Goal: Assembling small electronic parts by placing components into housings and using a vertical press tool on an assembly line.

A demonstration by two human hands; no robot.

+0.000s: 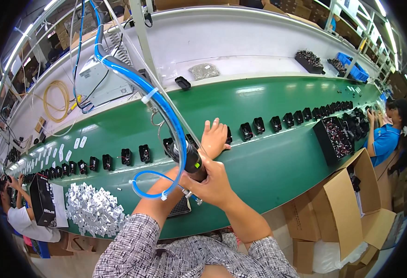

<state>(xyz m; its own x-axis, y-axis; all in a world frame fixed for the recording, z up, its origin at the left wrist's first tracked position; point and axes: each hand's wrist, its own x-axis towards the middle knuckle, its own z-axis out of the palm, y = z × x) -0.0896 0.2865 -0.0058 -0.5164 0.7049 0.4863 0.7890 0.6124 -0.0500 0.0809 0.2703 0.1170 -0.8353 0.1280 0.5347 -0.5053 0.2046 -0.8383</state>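
My right hand (215,184) is wrapped round a black power screwdriver (192,160), which points down at the row of black plastic housings. A blue air hose (159,99) hangs in front of it and hides part of the tool. My left forearm passes beneath the screwdriver, and my left hand (214,140) reaches beyond it with its fingers stretched out over the green bench. Just right of those fingers stands a black housing (229,135). Another housing (168,144) shows left of the screwdriver. The tool's tip is hidden.
A heap of small white pieces (94,208) lies at left, beside a black box (43,199). A black bin of wired parts (334,139) stands at right, near open cardboard cartons (338,204). Co-workers sit at both ends. A metal box (103,81) stands behind.
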